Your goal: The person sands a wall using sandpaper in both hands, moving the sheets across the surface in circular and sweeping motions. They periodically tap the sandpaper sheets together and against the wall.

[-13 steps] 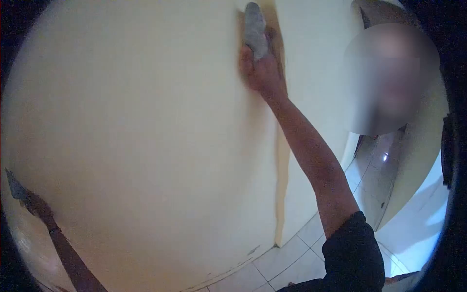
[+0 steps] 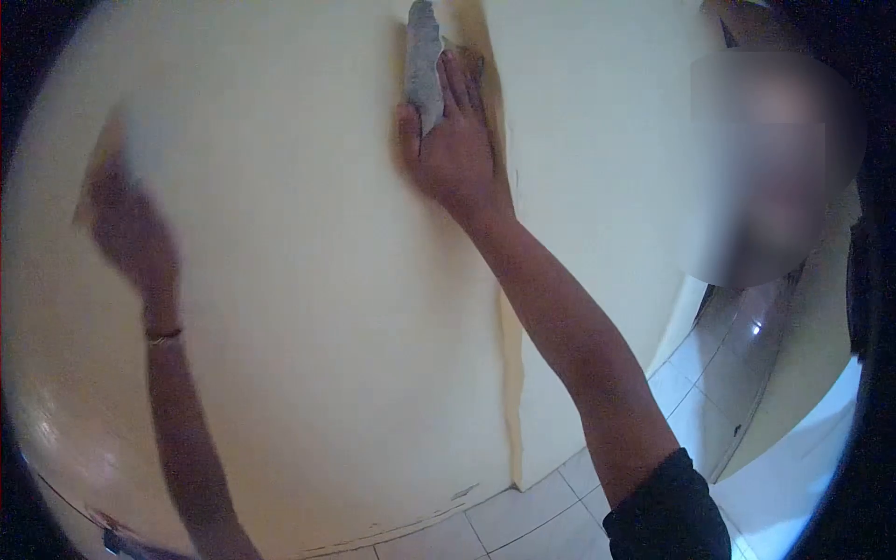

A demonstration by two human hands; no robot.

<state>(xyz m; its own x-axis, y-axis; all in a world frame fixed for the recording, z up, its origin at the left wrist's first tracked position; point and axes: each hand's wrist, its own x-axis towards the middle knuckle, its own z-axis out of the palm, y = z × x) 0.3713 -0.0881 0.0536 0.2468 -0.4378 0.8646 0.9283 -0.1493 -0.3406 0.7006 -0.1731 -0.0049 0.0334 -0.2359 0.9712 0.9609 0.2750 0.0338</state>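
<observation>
My right hand (image 2: pixel 455 159) lies against the cream wall (image 2: pixel 317 252), high in the view. It presses a rough grey piece that looks like sandpaper (image 2: pixel 425 61), the thumb at its lower left edge and the fingers to its right. The sheet's top end sticks out above the hand. On the left, my left hand (image 2: pixel 135 224) is raised in front of the wall and smeared by motion. Its fingers seem closed round a flat greyish thing (image 2: pixel 147 135), too blurred to name.
A wall corner with a ragged yellowish strip (image 2: pixel 511 392) runs down below my right forearm. White floor tiles (image 2: pixel 532 523) meet the wall's foot. Another person (image 2: pixel 747 23), face blurred, is at the upper right, near a doorway with more tiles.
My left hand has risen from the lower left and come inward. My right hand appears further left in view, its fingers now stretched flatter beside the sandpaper.
</observation>
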